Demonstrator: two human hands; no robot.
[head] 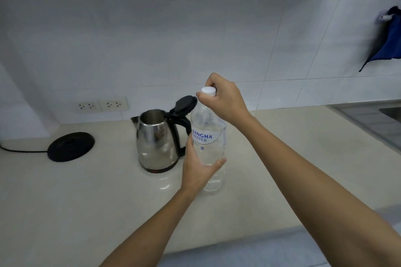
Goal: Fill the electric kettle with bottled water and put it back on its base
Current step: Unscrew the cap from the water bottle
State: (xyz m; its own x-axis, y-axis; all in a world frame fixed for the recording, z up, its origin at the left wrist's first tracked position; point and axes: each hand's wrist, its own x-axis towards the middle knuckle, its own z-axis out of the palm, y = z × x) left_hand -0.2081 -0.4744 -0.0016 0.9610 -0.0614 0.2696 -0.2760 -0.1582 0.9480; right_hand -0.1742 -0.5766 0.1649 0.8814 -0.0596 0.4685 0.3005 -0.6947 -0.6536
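A clear plastic water bottle [209, 134] with a white and blue label stands upright on the cream countertop [108, 197]. My left hand [197, 169] wraps around its lower body. My right hand [223, 99] grips the white cap [208, 90] at its top. Just left of the bottle sits the steel electric kettle [157, 141], its black lid [184, 104] flipped up and its mouth uncovered. The round black kettle base [71, 146] lies apart, further left on the counter, with a black cord running off to the left.
Two wall sockets [103, 105] sit on the white tiled wall behind the kettle. A blue cloth [388, 43] hangs on the wall at the right. A sink edge [377, 119] shows at the far right. The counter's front edge runs below my arms.
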